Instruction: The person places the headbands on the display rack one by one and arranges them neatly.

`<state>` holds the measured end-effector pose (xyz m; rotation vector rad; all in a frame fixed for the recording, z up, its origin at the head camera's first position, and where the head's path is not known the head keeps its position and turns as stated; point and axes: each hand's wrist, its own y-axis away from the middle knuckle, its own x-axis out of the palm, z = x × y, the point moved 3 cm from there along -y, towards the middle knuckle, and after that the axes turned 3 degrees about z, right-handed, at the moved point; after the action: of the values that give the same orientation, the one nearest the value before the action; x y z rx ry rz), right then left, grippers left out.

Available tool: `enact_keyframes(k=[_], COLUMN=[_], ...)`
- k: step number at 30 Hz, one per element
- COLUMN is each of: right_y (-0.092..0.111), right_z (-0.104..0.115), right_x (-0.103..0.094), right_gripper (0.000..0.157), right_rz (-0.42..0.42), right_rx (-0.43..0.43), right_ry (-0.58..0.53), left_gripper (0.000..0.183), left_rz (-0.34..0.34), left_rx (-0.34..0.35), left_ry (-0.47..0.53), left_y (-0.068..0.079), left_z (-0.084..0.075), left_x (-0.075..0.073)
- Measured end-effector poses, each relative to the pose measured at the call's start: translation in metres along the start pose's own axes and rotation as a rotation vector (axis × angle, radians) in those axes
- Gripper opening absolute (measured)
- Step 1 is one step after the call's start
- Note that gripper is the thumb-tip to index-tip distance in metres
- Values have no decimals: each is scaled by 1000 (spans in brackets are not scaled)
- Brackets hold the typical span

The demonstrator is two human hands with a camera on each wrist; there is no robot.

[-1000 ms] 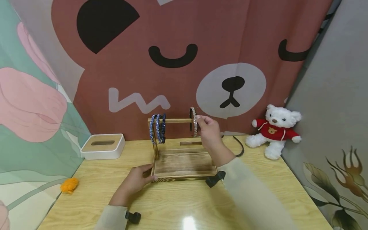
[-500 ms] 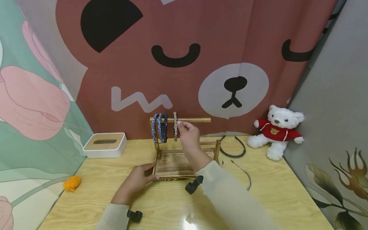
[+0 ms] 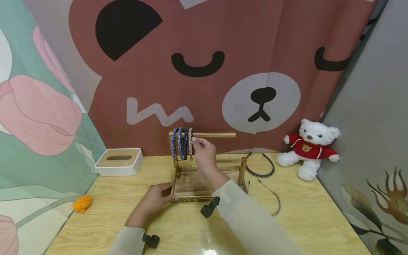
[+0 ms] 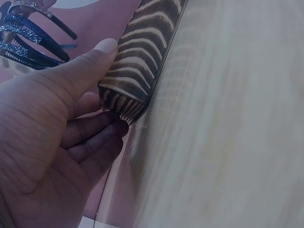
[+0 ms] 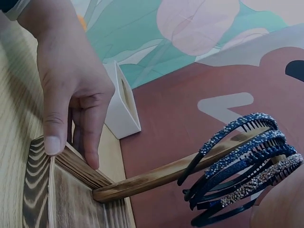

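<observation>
A wooden headband rack (image 3: 207,179) with a raised bar (image 3: 220,135) stands on the table. Several sparkly blue headbands (image 3: 180,143) hang at the bar's left end. Just right of them hangs a pale, glittery headband (image 3: 190,143), its top end pinched by the fingers of my right hand (image 3: 205,156). Only a blurred part of that hand shows at the right wrist view's lower right. My left hand (image 3: 153,200) grips the front left corner of the rack's base, thumb on the dark-grained front edge (image 4: 142,52) and fingers underneath the corner.
Right of the rack lie a dark headband (image 3: 261,175) and a thin beaded headband (image 3: 276,200). A white tissue box (image 3: 119,170) stands at the back left, an orange fuzzy item (image 3: 83,203) at the left edge. A white teddy bear (image 3: 308,150) sits at the back right.
My right hand has slid the pale headband leftward along the bar, from its right end to beside the blue headbands. The left hand keeps its grip on the rack's corner.
</observation>
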<state>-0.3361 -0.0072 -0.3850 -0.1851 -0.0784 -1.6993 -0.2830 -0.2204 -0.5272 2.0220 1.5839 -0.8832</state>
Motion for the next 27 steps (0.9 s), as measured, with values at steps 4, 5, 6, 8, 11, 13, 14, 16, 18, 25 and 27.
enact_keyframes(k=[4, 5, 6, 8, 11, 13, 14, 16, 18, 25, 27], right_y=[-1, -1, -1, -1, 1, 3, 4, 7, 10, 16, 18], right_z=[-2, -2, -2, -3, -6, -8, -10, -14, -16, -13, -13], right_x=[1, 1, 1, 1, -2, -7, -11, -24, -42, -139, -173], right_gripper=[24, 25, 25, 25, 27, 28, 28, 28, 26, 28, 28], right_rz=[-5, -5, -4, 3, 22, 32, 39, 53, 63, 51, 32], right_rx=[-14, -14, -11, -5, 7, -9, -19, -54, -107, -287, -331], right_ry=[9, 9, 12, 11, -2, -14, -16, -5, 27, 191, 259], left_gripper=[65, 65, 66, 66, 65, 65, 66, 66, 66, 67, 67], left_rz=[0, 0, -1, -2, -5, -4, -4, 0, 2, -8, -9], left_rx=[-2, -1, -4, -4, -5, -7, -9, -9, -7, -5, -2], left_ry=[14, 14, 16, 15, 12, 16, 18, 23, 26, 19, 17], left_y=[-1, 0, -1, -1, -1, -1, -1, -1, -1, -2, -1], left_z=[0, -1, 0, 0, 0, 1, 1, 1, 1, 1, 1], left_x=[1, 1, 1, 1, 1, 1, 1, 2, 2, 1, 0])
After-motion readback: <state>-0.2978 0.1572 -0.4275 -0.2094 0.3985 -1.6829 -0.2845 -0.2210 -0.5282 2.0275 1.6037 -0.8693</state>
